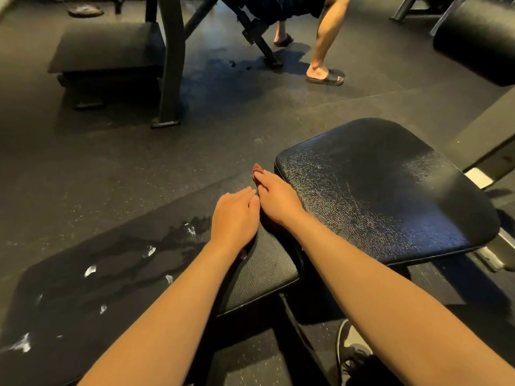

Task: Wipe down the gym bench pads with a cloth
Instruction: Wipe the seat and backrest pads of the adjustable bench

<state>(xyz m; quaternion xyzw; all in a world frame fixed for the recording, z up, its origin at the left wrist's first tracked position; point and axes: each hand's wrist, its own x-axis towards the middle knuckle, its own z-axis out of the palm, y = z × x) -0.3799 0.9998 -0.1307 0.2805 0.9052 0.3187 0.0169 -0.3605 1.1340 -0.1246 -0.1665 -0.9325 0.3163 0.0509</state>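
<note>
A long black bench pad (259, 271) runs from the lower left, with wet streaks and white foam spots (90, 270) on it. A wider black seat pad (390, 190) lies to its right, its surface glistening. My right hand (276, 200) lies over a reddish cloth (257, 169) at the gap between the two pads, fingers stretched out and pressing it down. Only the cloth's tip shows past my fingertips. My left hand (235, 215) rests on the long pad beside it, fingers relaxed and touching my right hand.
Dark rubber floor surrounds the bench. A black machine frame (170, 65) and a platform (108, 48) stand at the back left, with a wet floor patch (223, 76) behind them. Another person's legs in black slides (324, 76) stand beyond. A padded roller (476, 40) is upper right. My shoe (352, 355) is below.
</note>
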